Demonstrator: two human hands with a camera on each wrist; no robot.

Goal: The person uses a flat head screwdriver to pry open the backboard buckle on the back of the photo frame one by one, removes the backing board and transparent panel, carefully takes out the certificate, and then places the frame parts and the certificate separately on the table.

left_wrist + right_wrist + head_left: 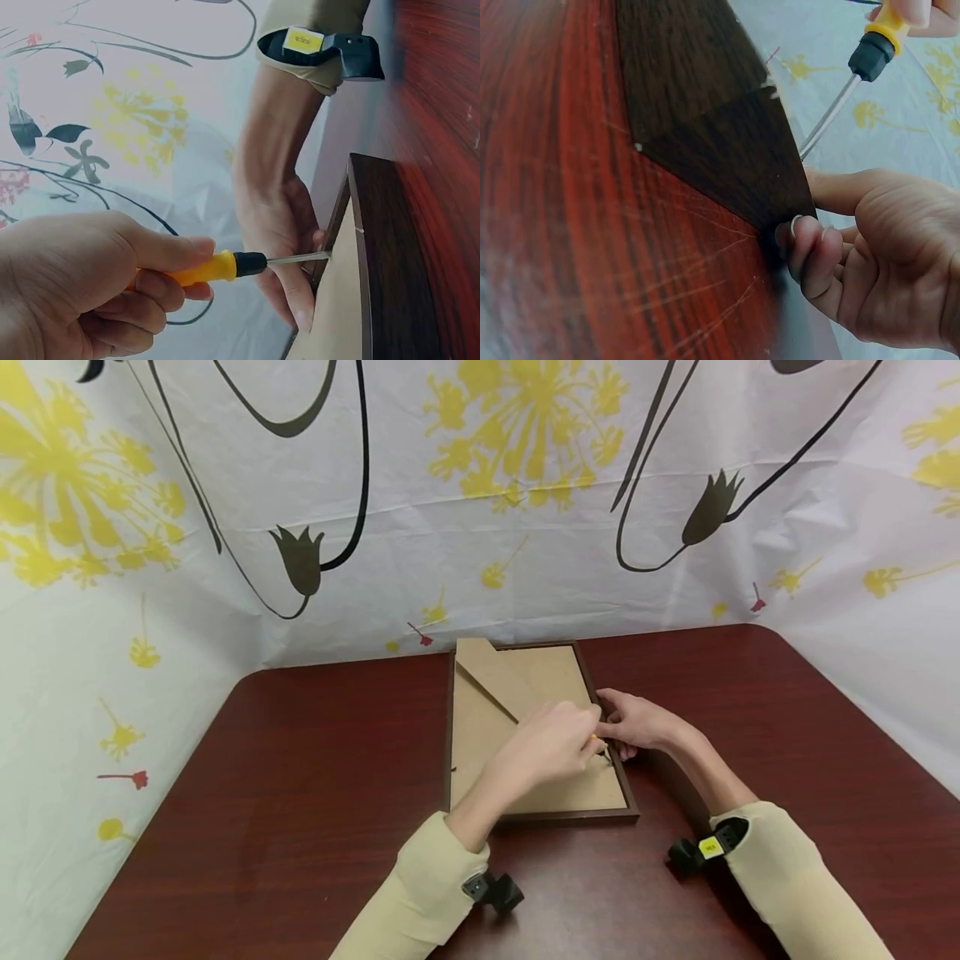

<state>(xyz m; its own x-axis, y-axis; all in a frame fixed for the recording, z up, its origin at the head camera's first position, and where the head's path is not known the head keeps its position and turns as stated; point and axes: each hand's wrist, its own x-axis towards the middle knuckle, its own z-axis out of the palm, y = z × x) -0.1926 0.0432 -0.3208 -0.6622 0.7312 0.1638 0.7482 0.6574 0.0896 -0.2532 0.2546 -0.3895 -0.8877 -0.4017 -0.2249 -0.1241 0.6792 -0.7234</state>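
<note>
Frame (570, 817): rectangular, dark, wood-grained.

Left hand (551, 742) holds yellow tool (594, 737); right hand (637, 722) grips brown frame (570, 817) on table (315, 777)

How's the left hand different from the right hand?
The left hand grips a yellow-and-black screwdriver; the right hand holds the edge of the dark frame instead. In the head view, the left hand is over the tan backing board, while the right hand is at the frame's right side. Both are bare and come out of cream sleeves.
</note>
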